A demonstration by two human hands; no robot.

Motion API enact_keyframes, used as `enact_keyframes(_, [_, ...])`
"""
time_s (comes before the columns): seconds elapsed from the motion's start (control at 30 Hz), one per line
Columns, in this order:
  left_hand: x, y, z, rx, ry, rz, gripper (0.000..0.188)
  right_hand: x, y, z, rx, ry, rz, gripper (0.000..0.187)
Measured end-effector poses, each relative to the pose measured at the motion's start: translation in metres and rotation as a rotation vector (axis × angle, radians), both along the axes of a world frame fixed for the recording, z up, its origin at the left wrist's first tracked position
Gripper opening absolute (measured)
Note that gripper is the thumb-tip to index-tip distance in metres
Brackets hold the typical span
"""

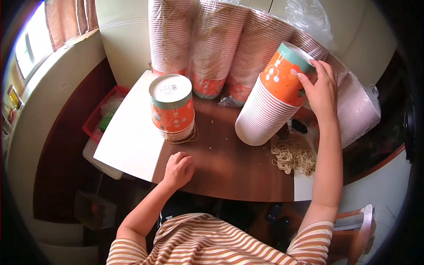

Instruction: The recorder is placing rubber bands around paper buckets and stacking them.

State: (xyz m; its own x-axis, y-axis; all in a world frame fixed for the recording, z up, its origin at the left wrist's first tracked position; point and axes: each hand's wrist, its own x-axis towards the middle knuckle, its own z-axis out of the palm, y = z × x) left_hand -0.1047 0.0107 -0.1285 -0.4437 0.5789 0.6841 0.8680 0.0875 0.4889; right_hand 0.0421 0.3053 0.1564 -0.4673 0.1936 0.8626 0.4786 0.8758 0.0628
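Note:
A tall stack of nested paper cups (pixel 268 110) stands upside down on the table's right half, its top cup orange with a green band. My right hand (pixel 321 86) grips that top cup near its upturned base, thumb on the side and fingers at the base's edge. A shorter upside-down stack of the same cups (pixel 172 115) stands on the left, with loose strings (pixel 180 140) around its bottom. Close to the table's front edge rests my left hand (pixel 179 169), its fingers curled in and nothing visible in them.
Several long plastic-wrapped cup stacks (pixel 216 44) line the table's back and right. A pile of beige strings (pixel 292 154) lies at the right beside a small black object (pixel 299 126). Left of the brown and white table (pixel 132 141) is a red basket (pixel 92 120).

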Motion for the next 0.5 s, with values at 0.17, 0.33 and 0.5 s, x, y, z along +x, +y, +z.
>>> enact_keyframes(0.17, [0.010,0.016,-0.004,0.004,0.024,-0.090,0.020,-0.006,0.019,0.013,-0.200,-0.126,0.078,0.034])
enact_keyframes(0.33, [0.010,0.014,-0.008,0.014,-0.002,-0.055,0.018,-0.010,0.032,0.022,-0.280,-0.051,0.124,0.024])
enact_keyframes(0.5, [0.010,0.015,-0.009,-0.010,0.027,-0.053,0.016,-0.011,0.037,0.037,-0.324,-0.038,0.176,0.022])
